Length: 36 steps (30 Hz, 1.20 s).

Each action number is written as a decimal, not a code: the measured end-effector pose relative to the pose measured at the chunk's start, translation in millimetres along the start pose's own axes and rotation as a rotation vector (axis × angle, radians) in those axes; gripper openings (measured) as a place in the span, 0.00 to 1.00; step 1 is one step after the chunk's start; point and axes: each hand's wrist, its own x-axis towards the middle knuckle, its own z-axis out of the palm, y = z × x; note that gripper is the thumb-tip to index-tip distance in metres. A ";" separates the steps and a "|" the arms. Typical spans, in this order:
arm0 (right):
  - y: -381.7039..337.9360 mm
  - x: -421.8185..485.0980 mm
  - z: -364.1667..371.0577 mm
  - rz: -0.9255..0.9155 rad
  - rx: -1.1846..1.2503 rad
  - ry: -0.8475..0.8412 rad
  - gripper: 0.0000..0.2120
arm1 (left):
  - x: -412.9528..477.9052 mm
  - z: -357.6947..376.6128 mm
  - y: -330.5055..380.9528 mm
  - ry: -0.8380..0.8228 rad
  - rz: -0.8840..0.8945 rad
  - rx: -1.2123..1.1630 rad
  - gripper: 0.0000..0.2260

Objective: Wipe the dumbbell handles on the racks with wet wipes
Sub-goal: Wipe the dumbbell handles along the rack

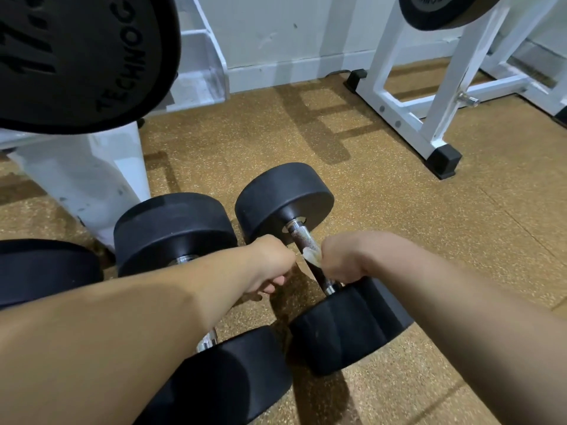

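On the floor point(399, 210), right hand point(340, 259) grips wipe point(311, 256) round dumbbell handle point(299, 236), mid-wipe; left hand point(270, 265) at 9 o'clock, grip unclear; next stroke probably runs toward 11 o'clock.

Wet wipe point(311, 256) in right hand point(340, 260) grip was off-white. Handle point(298, 233) just beyond grip was chrome w/ knurled pattern. Dumbbell heads point(285, 194) either side were black. Floor point(399, 225) beneath was tan, speckled.

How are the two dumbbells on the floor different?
The right dumbbell has a wipe on its handle, gripped by the right hand; the left dumbbell shows none. The right dumbbell's handle mostly shows; the left dumbbell's hides behind an arm. Both have round black ends and lie on the floor.
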 end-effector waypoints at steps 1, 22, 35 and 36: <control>-3.0 0.4 0.9 0.014 0.035 0.004 0.10 | -1.3 1.2 2.3 0.008 0.017 0.005 0.13; -9.3 -16.4 -4.0 0.041 -0.042 -0.072 0.14 | -4.2 2.4 -1.7 -0.063 0.051 0.105 0.12; -8.8 42.1 11.6 0.075 0.561 0.388 0.06 | -1.1 -21.2 -21.5 -0.064 -0.025 0.103 0.12; -9.4 36.8 10.3 0.077 0.475 0.365 0.06 | -1.1 -22.2 -22.6 -0.062 -0.028 0.109 0.13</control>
